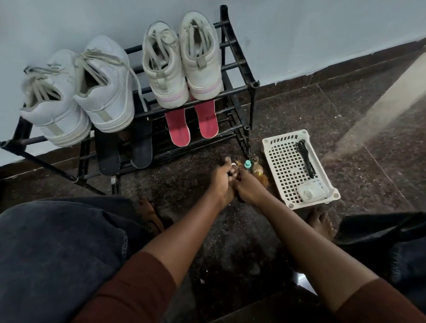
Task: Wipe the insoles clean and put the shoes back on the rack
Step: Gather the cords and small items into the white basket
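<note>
Dim, cool-toned indoor view with strong wide-angle bending.
A pale diagonal band of light crosses the dark speckled stone floor [290, 109] at far right. The white lace-up sneakers [106, 92] are the brightest things, while the lower tier of the black metal shoe rack [254, 84] sinks into shadow. The skirting line of the blue-grey painted wall [298, 23] bows at the edges. Small objects mid-floor look soft and smeared, and the near edge is murky.

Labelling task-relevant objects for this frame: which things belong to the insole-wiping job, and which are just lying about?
Job: white shoes, cream shoes, pink insoles, dark insoles, rack.
Lying about: basket, black cord inside it, small bottles beside it (use unclear).
</note>
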Tool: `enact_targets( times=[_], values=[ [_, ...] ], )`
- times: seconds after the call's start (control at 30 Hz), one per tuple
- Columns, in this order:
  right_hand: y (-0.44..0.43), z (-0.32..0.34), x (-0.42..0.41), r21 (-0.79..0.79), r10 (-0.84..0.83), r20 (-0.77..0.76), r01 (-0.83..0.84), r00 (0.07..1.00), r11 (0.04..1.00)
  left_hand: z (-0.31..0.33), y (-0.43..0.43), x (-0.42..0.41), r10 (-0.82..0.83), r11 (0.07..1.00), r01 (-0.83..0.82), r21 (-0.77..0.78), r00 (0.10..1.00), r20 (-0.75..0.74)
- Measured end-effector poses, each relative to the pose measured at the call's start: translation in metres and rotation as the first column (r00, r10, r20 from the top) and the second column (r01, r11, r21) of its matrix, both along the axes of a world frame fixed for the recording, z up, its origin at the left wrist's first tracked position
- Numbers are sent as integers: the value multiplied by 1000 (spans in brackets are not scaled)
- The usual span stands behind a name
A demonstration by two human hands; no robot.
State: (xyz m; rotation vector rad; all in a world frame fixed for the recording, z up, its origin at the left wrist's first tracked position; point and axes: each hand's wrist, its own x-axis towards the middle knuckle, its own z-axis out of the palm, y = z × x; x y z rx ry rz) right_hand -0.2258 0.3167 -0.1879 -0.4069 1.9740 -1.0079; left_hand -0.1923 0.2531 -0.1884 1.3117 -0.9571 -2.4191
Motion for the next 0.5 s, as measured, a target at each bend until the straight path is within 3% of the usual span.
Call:
enact_targets(
  times=[0.1,0.23,0.37,0.5],
  values=[
    [16,-20,-23,161,-27,-115,45,993,986,-19,16,-32,-89,995,93,-48,993,71],
    [39,-45,-60,284,-19,-377,135,926,949,-45,29,-94,-317,920,359,-160,918,238],
    [55,-83,-102,396,25,-470,185,883,899,-83,25,-161,-576,680,708,-191,677,459],
    [63,-122,-143,424,4,-523,256,853,869,-118,22,-216,-759,494,866,-73,471,449]
  ],
)
